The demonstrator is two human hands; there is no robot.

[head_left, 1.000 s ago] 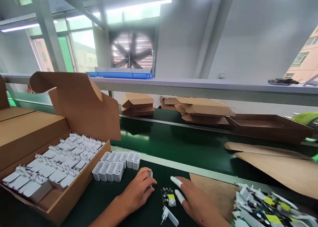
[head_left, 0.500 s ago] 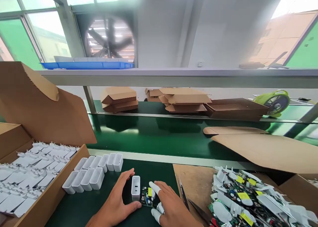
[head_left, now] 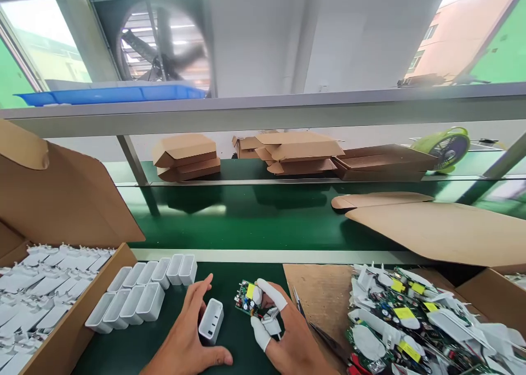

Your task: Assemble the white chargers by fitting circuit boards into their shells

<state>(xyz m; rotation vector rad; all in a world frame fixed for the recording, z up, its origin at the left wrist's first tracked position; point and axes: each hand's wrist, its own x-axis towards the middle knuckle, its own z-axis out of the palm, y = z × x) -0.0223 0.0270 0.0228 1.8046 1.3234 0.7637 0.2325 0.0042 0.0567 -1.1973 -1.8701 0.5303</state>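
Note:
My left hand (head_left: 191,331) is around a small white housing (head_left: 211,321) with slots in its end face, which leans on the dark green mat; the thumb is spread away from the fingers. To its right, my right hand (head_left: 283,326), with white covers on its fingertips, pinches a small circuit board assembly (head_left: 250,298). The board carries a yellow-labelled part and white pieces. Housing and board are apart. Two rows of open white housings (head_left: 150,301) stand left of my left hand.
A carton of white parts (head_left: 45,293) is at the left. At the right, a heap of board assemblies (head_left: 394,320) lies beside tweezers (head_left: 299,304) and red-handled pliers (head_left: 329,342) on brown cardboard (head_left: 324,287). A green belt (head_left: 246,221) runs behind.
My right hand has lifted the board assembly and moved it up from beside the housing. The housing has tilted and shifted left, and my left thumb has come away from the board. The view has shifted.

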